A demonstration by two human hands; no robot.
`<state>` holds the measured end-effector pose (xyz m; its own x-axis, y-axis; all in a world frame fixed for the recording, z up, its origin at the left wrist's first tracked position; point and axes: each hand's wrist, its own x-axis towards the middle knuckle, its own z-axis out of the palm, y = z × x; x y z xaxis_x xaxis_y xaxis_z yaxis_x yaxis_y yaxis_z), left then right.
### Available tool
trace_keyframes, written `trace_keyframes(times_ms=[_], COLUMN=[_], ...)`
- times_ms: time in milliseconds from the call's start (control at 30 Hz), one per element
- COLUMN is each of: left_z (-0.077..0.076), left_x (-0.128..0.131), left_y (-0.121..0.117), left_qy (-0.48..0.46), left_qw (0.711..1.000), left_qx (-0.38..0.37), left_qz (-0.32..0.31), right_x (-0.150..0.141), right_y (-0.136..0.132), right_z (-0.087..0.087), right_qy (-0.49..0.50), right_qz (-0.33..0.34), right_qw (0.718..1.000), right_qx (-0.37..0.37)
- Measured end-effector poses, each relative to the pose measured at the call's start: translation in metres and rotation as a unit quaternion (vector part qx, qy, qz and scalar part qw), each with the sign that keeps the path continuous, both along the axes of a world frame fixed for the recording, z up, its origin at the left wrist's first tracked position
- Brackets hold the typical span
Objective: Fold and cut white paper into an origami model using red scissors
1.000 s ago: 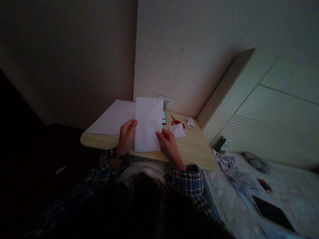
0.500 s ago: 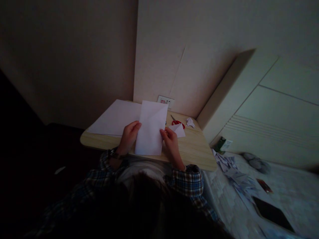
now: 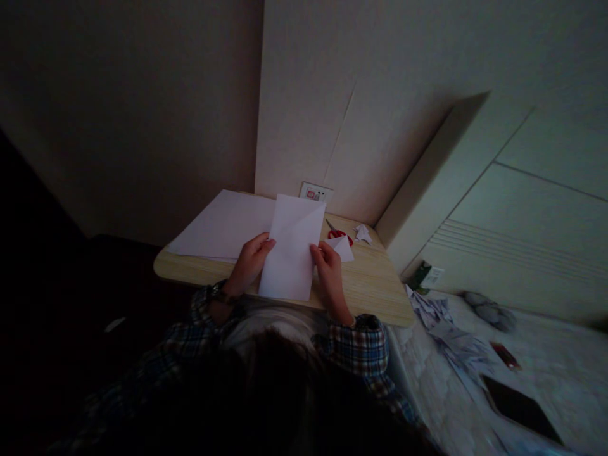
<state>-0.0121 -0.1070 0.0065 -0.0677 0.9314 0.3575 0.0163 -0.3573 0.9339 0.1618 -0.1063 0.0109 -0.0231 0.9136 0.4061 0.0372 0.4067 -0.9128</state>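
Note:
A white sheet of paper (image 3: 292,253) with a diagonal crease near its top is held up over the front of the small wooden table (image 3: 370,285). My left hand (image 3: 251,258) pinches its left edge, thumb in front. On the opposite edge my right hand (image 3: 327,269) grips it between thumb and fingers. Behind my left hand lies larger white paper (image 3: 223,221). To the right of my right hand rest a folded piece of paper (image 3: 342,247), red-handled scissors (image 3: 338,234) and a small folded paper shape (image 3: 363,234).
A wall socket (image 3: 315,192) sits just behind the table. Right of the table is a bed (image 3: 427,380) bearing a pile of folded papers (image 3: 451,332), a dark tablet-like slab (image 3: 520,408) and a grey soft object (image 3: 488,309). A white scrap (image 3: 114,325) lies on the dark floor.
Both hands have shifted the sheet slightly right and down, tilting it a little. The phone-like screen seen behind it earlier is now covered. The grip stays on both edges.

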Motion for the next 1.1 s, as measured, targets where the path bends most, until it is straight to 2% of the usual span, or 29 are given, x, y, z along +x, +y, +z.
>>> trace_keyframes(times_ms=[167,400,600,800,967,1100], left_z=[-0.0037,-0.0030,-0.0001,-0.0019,-0.0023,-0.0010], left_x=[-0.0009,0.0019,0.0011,-0.0024,-0.0014,0.0001], left_y=[0.0025,0.0009,-0.0008,0.0030,0.0031,0.0008], left_qy=[0.003,-0.038,-0.028,0.001,-0.008,-0.054], left_qw=[1.000,0.997,0.999,0.999,0.999,0.998], left_qx=[0.020,-0.023,-0.026,-0.009,-0.004,-0.035], left_qz=[0.015,-0.061,-0.027,0.037,0.034,0.015], right_x=[0.0004,-0.0002,0.0008,0.0013,0.0017,0.0033], right_y=[0.0004,0.0009,0.0011,-0.0006,0.0004,0.0018], right_z=[-0.0010,-0.0013,-0.0017,0.0004,-0.0013,-0.0029], right_qy=[-0.012,-0.013,-0.023,-0.030,-0.023,-0.018], right_qz=[-0.013,0.008,-0.009,-0.024,-0.027,-0.046], right_qw=[1.000,1.000,1.000,0.999,0.999,0.999], right_qx=[-0.002,-0.007,-0.001,0.011,0.013,0.006])
